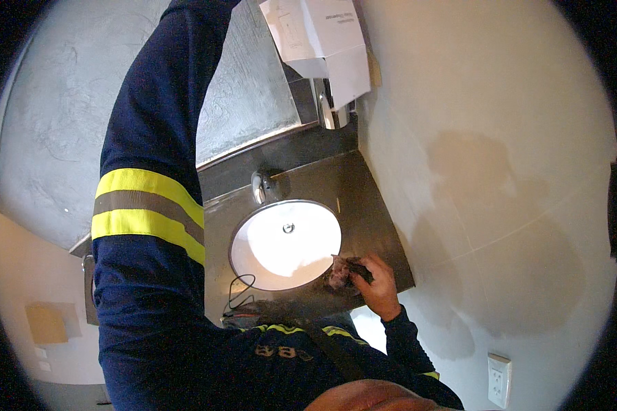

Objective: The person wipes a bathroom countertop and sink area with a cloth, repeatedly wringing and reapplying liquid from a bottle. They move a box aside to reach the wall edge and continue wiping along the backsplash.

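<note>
My right hand (379, 288) is closed around a crumpled, dark, stained rag (341, 273) by the right front rim of the round white sink (237, 257). The rag rests on or just over the dark countertop (370, 219); which of the two I cannot tell. My left arm (147, 144), in a navy sleeve with yellow and grey reflective bands, reaches up past the top edge, so its hand is out of sight. A chrome faucet (259, 186) stands behind the sink, and a round metal drain (288, 228) shows in the basin.
A metal dispenser (332, 115) is on the wall beneath a white box (322, 41). Thin dark cables (234, 301) lie at the sink's front left. The mirror (247, 89) spans the back, a beige wall (459, 205) bounds the right, and a socket (499, 380) sits low.
</note>
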